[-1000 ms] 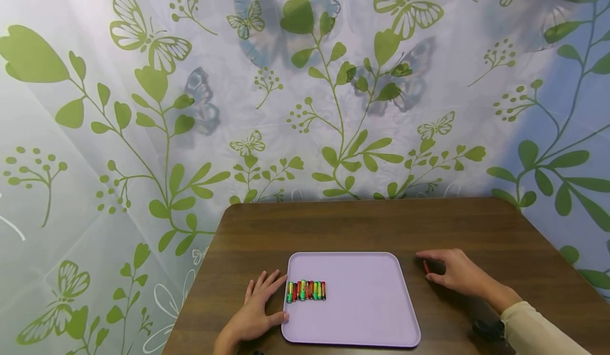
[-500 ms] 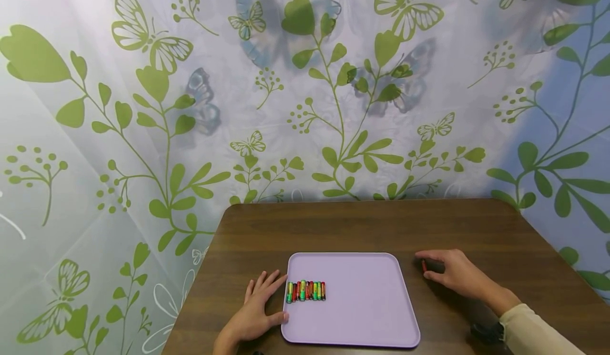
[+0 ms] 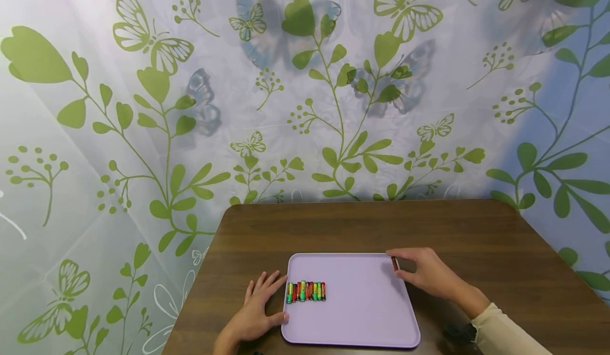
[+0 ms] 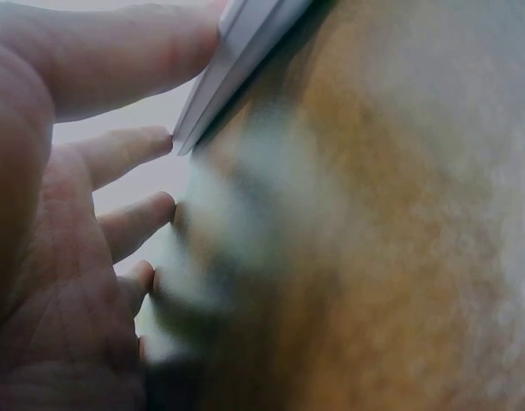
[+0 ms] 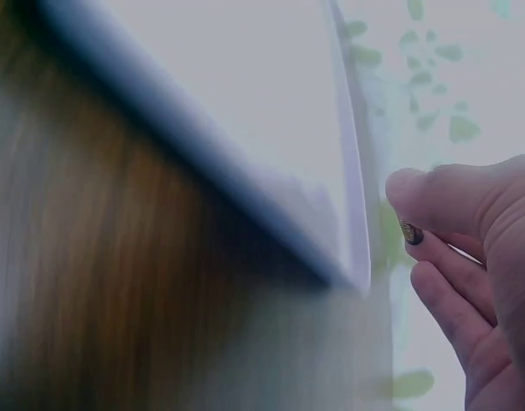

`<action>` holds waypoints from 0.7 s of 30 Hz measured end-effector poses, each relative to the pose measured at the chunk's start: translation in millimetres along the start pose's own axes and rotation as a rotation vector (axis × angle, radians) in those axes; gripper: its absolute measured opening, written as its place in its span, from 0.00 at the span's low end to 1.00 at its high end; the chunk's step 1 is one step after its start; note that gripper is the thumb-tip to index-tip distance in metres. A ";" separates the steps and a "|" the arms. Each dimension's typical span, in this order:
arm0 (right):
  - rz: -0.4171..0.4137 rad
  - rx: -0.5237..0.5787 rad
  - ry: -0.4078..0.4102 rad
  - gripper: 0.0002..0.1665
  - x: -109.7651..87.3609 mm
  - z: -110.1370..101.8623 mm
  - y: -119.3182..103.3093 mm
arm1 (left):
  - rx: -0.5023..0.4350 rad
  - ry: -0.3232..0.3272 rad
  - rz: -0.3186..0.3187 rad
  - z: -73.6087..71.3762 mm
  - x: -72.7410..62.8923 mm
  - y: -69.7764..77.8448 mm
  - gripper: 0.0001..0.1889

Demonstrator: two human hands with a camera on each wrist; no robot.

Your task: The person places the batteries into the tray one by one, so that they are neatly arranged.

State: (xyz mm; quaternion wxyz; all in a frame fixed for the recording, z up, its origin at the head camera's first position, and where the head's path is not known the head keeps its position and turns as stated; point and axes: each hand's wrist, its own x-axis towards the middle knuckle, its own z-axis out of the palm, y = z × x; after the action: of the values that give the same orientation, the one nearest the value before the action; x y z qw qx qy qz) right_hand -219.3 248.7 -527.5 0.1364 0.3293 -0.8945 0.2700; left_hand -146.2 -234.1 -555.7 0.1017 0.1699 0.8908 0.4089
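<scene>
A pale purple tray (image 3: 364, 312) lies on the table. Along its left side, several red, green and yellow batteries (image 3: 306, 291) stand lined up in a row, side by side. My left hand (image 3: 256, 308) has its fingers spread and touches the tray's left edge with thumb and fingertips; the left wrist view shows the thumb (image 4: 134, 56) against the rim. At the tray's far right corner, my right hand (image 3: 431, 273) pinches one dark red battery (image 3: 395, 263) between thumb and fingers. Only the battery's dark end (image 5: 411, 233) shows in the right wrist view.
The dark brown wooden table (image 3: 362, 222) surrounds the tray. Behind it hangs a pale curtain (image 3: 267, 111) printed with green leaves and butterflies. A black object (image 3: 459, 334) sits at the right wrist, beside the light sleeve (image 3: 507, 331).
My right hand has moved left from the table to the tray's far right corner, carrying the red battery. The left hand, the tray and the row of batteries stay put.
</scene>
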 end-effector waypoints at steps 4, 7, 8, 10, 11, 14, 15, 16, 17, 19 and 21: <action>-0.054 0.055 0.007 0.30 10.1 16.3 -14.9 | 0.010 0.005 0.006 0.5 1.1 -4.1 0.47; -0.082 0.101 0.015 0.29 16.5 29.2 -24.6 | 0.014 0.005 0.006 0.7 1.0 -5.1 0.47; -0.093 0.111 0.020 0.29 18.5 33.9 -27.3 | 0.015 0.005 0.005 0.8 0.8 -5.0 0.47; -0.112 0.125 0.023 0.29 22.4 43.5 -33.1 | 0.013 0.004 0.003 1.0 0.5 -4.8 0.47; -0.125 0.133 0.026 0.29 24.2 48.3 -35.8 | 0.014 0.004 0.002 0.9 0.3 -4.4 0.47; -0.161 0.151 0.032 0.28 28.8 61.5 -43.9 | 0.019 0.003 0.001 0.9 0.4 -3.4 0.47; -0.164 0.157 0.027 0.28 30.0 65.3 -46.7 | 0.016 0.004 0.009 0.8 0.4 -2.9 0.47; -0.164 0.164 0.022 0.28 30.8 68.9 -49.5 | 0.017 0.004 0.010 0.6 0.5 -2.5 0.47; -0.164 0.169 0.014 0.28 31.8 72.3 -52.4 | 0.015 0.005 0.012 0.4 0.5 -2.1 0.47; -0.155 0.183 -0.013 0.28 33.5 78.7 -58.6 | 0.009 0.004 0.012 0.0 0.5 -1.5 0.46; -0.147 0.194 -0.042 0.28 35.1 85.0 -64.6 | 0.003 0.004 0.011 -0.3 0.3 -1.2 0.47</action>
State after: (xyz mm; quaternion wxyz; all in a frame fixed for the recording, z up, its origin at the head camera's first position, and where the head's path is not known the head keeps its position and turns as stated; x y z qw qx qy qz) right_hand -208.2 140.8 -556.8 0.1044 0.4112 -0.8403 0.3375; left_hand -146.9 -234.9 -556.4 0.0975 0.1742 0.8907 0.4084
